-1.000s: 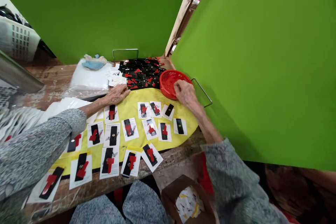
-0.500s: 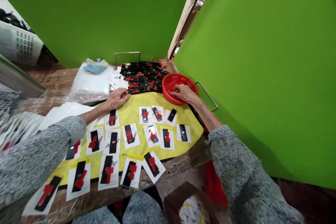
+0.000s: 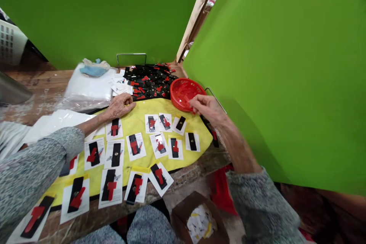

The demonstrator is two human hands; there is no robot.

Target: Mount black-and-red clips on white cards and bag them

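Observation:
My right hand (image 3: 210, 109) is at the near right rim of a round red plastic basket (image 3: 177, 103), its thumb and fingertips pinched on a small red piece (image 3: 193, 113) that shows only in part. On the far left edge of the yellow cloth (image 3: 143, 107), my left hand (image 3: 122, 106) rests with curled fingers; nothing shows in them. Across the cloth lie several white printed cards, each with a black strip, such as the bare black strip (image 3: 192, 142) at the right. Most strips carry a red T-shaped piece, like the one on the front card (image 3: 159, 176).
Behind the cloth is a heap of black strips and red pieces (image 3: 151, 80). Clear plastic bags (image 3: 85, 91) lie left of it, under a blue cloth (image 3: 93, 70). White papers (image 3: 54, 124) spread at the left. Green panels (image 3: 257, 65) border the table. Below stands a cardboard box (image 3: 180, 211).
My right hand has come out of the red basket to its near right rim, with a red piece between its fingers. My left hand stays on the cloth. The view has shifted slightly right.

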